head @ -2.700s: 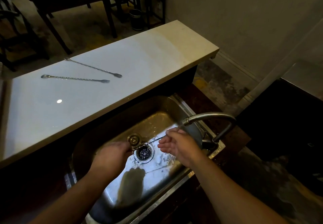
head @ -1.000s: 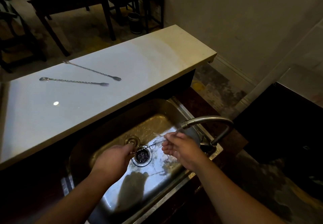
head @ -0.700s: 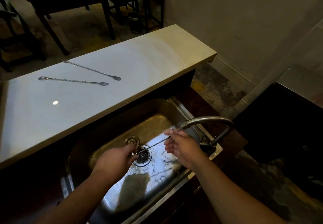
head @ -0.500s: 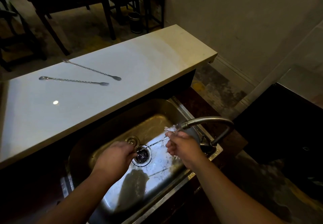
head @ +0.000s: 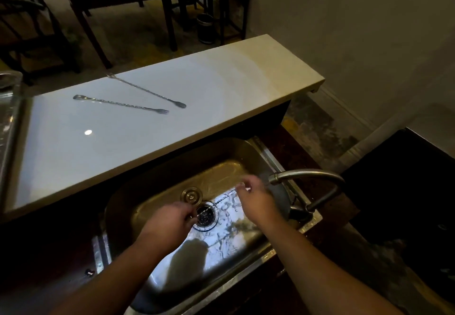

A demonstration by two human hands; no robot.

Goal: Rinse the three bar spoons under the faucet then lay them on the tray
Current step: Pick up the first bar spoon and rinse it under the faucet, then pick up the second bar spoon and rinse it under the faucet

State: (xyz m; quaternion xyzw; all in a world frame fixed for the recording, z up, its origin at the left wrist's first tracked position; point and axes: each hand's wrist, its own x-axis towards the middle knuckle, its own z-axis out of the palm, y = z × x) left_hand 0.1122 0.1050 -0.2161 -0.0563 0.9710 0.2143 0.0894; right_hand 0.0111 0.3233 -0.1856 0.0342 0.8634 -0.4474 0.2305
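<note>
Over steel sink (head: pixel 248 149): left hand (head: pixel 170 223), right hand (head: pixel 258 201) pinch twisted bar spoon (head: pixel 216 204) ends.

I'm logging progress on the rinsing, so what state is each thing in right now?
Twisted metal bar spoon over the sink: held at both ends, under the spout.
Left hand: shut on one end.
Right hand: shut on the other end.
Two bar spoons on the white counter: lying flat, untouched.
Curved metal faucet: spout over basin; flow unclear.
Steel sink: wet, drain open.
</note>
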